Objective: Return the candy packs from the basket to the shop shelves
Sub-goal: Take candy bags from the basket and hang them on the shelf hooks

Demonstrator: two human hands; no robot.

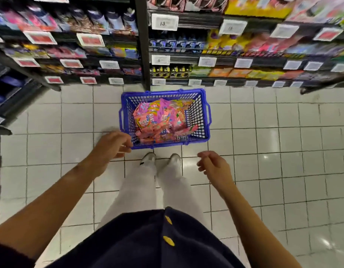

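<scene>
A blue plastic basket stands on the tiled floor in front of my feet. It holds several pink and yellow candy packs piled together. My left hand hovers at the basket's near left corner with loosely curled fingers and holds nothing. My right hand hangs below the basket's near right corner, fingers loosely curled, also holding nothing. Black shop shelves full of colourful packs rise just behind the basket.
A black upright post splits the shelving into a left and a right bay, both with price tags along the edges. A dark shelf unit juts in at the far left. White floor tiles stretch around the basket.
</scene>
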